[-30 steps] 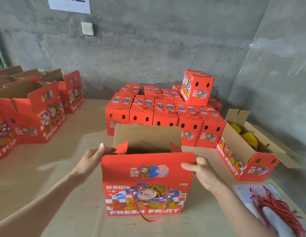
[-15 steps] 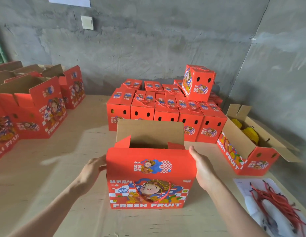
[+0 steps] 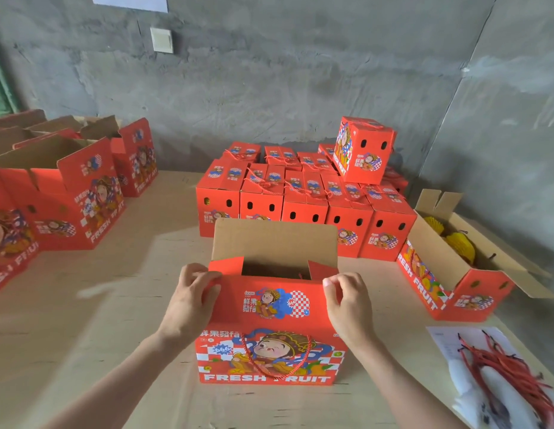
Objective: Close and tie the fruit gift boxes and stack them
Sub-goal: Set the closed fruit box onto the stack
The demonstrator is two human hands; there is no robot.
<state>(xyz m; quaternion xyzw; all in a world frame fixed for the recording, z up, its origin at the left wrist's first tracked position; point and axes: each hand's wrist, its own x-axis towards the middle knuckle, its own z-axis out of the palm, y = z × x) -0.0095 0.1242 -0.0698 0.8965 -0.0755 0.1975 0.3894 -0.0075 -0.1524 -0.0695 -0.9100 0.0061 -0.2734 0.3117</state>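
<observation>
While open boxes [image 3: 68,193] sit at 10 o'clock, our left hand [image 3: 190,305] curls its fingers over the upper left edge of the gift box [image 3: 269,308]. It stands upright at 6 o'clock, rear flap [image 3: 274,239] up, closed boxes [image 3: 303,209] behind at 12. Our right hand [image 3: 348,308] pinches its upper right edge. We see red cords [image 3: 501,366] at 4.

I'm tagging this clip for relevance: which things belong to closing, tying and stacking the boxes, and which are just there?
Part of the job:
front box, gripped at its top corners by left hand and right hand
red cords
stack of closed boxes
open boxes on the left
open box with yellow fruit

Just there:
wall switch
paper sheet on the wall
</observation>
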